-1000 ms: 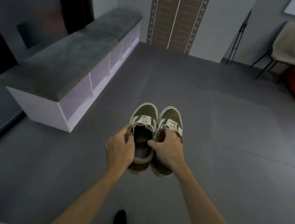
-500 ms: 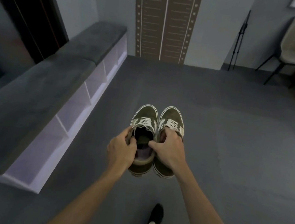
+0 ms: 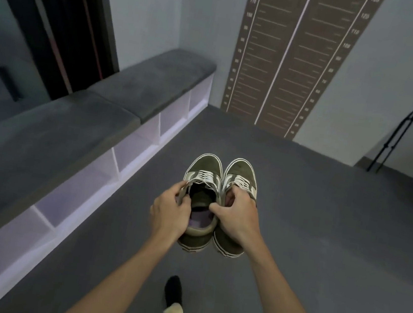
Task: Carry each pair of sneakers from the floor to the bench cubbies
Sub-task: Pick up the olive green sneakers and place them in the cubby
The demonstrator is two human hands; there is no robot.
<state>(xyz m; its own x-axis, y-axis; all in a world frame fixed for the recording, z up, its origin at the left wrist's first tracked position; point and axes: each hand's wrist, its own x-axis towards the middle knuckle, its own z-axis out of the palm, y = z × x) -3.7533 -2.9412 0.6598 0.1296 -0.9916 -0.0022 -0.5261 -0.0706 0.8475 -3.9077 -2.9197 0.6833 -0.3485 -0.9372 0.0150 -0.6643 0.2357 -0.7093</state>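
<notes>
Two olive-green sneakers with white laces and soles hang side by side above the grey floor, toes pointing away from me. My left hand grips the collar of the left sneaker. My right hand grips the right sneaker, its thumb hooked over the inner edge of the left one. The bench with a grey cushioned top runs along the left wall; its white cubbies open toward the floor, left of the shoes, and look empty where I can see in.
A brown height chart covers the far wall. A black tripod stand leans at the right. A dark door frame stands behind the bench. My foot in a black sock is on the floor below the shoes.
I have walked forward along the bench while turning left; the bench now fills the left side and the far wall is closer. Both hands keep the same hold on the sneakers.
</notes>
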